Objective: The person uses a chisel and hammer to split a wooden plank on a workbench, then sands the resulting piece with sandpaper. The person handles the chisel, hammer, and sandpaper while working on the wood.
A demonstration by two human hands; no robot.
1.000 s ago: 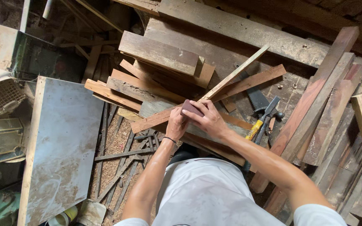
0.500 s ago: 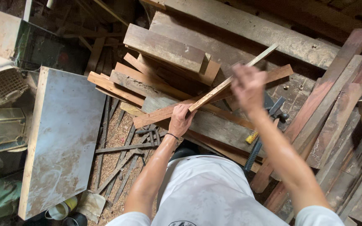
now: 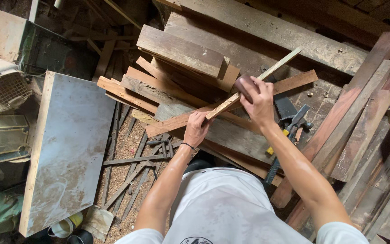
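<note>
A thin pale wooden strip (image 3: 281, 64) lies slanted across a pile of boards, rising to the upper right. My left hand (image 3: 197, 129) grips its lower end, pressing it onto a reddish plank (image 3: 294, 83) beneath. My right hand (image 3: 257, 97) is closed on a small dark brown sanding block (image 3: 242, 84) held against the strip near its middle. Both forearms reach out over my white shirt.
A large dusty grey panel (image 3: 64, 149) leans at the left. Sawdust and thin metal bars (image 3: 132, 167) cover the floor beside it. A handsaw and a clamp with a yellow part (image 3: 290, 124) lie right of my right hand. Long reddish planks (image 3: 362, 117) are stacked at right.
My right hand, with the block, slid up the strip from beside my left hand to the far upper right, then came partway back down. The left hand stayed on the strip's lower end.
</note>
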